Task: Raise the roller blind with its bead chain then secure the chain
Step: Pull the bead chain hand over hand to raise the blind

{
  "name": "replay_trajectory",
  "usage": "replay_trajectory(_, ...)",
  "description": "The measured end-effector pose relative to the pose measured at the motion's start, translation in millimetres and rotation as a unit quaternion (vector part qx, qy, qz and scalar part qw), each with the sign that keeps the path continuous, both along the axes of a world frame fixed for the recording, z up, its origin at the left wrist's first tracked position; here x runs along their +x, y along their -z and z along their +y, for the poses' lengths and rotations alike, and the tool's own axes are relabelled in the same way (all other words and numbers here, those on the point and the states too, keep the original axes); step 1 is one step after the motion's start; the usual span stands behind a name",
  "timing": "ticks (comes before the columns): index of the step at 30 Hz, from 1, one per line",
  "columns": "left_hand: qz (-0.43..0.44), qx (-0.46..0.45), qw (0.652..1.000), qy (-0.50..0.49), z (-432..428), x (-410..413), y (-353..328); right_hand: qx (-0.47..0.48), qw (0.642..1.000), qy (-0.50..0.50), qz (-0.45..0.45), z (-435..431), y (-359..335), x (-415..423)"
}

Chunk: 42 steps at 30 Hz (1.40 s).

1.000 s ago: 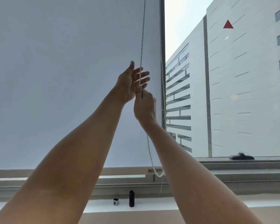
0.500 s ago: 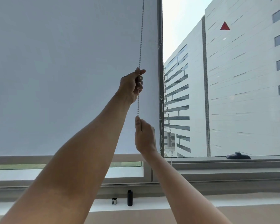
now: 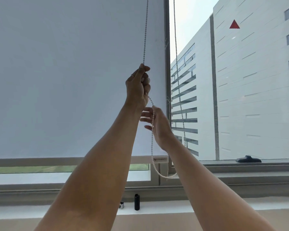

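Observation:
The white roller blind [image 3: 65,72] covers the left window, and its bottom bar [image 3: 160,159] hangs a little above the lower frame. The bead chain [image 3: 145,39] runs down in front of the blind's right edge. Its rear strand [image 3: 177,72] hangs by the mullion, and the loop's bottom [image 3: 167,176] dangles near the sill. My left hand [image 3: 138,84] grips the front strand in a fist, raised high. Just below it, my right hand [image 3: 157,124] has its fingers spread, and the chain runs loosely past its thumb and fingers.
A black cylinder [image 3: 137,201] and a small silver object [image 3: 121,205] stand on the sill below the hands. A dark window handle [image 3: 248,159] lies on the right window's frame. The grey mullion [image 3: 166,47] divides the two panes. A white building shows outside.
The blind's bottom bar has risen, opening a gap over the lower frame. My right hand pulled the chain down, then let go and came back up under my left hand.

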<state>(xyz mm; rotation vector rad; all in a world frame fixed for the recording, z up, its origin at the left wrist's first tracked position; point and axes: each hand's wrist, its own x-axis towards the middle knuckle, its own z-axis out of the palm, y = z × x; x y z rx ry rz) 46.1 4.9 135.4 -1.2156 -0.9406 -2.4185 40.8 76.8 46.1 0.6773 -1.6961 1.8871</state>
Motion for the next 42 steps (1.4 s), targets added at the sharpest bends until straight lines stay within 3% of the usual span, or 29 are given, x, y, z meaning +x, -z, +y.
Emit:
replay_trajectory(7, -0.018, -0.011, 0.999, 0.035, -6, -11, 38, -0.136, 0.982, -0.131, 0.007, 9, -71, 20)
replay_trajectory(13, -0.028, -0.024, 0.996, 0.082, 5, -17, 71, -0.107, 0.982, -0.158, 0.006, -3, -106, 35)
replay_trajectory(16, -0.039, -0.021, 0.994, 0.101, 4, -22, 84, -0.079, 0.991, -0.110, -0.023, -8, -110, 36)
replay_trajectory(19, -0.041, -0.023, 0.991, 0.123, 8, -23, 87, -0.133, 0.986, -0.095, -0.017, -15, -104, 29)
replay_trajectory(23, -0.035, -0.031, 0.987, 0.154, 11, -23, 86, -0.188, 0.970, -0.151, 0.008, -14, -98, 24)
replay_trajectory(32, -0.023, -0.150, 0.968, 0.200, -10, -48, 107, -0.171, 0.967, -0.186, 0.028, -9, -80, 20)
replay_trajectory(37, -0.077, -0.198, 0.972, 0.104, -35, -57, 81, -0.169, 0.965, -0.200, 0.034, -17, -81, 24)
replay_trajectory(42, -0.015, -0.162, 0.981, 0.103, -45, -40, 12, -0.174, 0.960, -0.215, 0.039, -24, -82, 27)
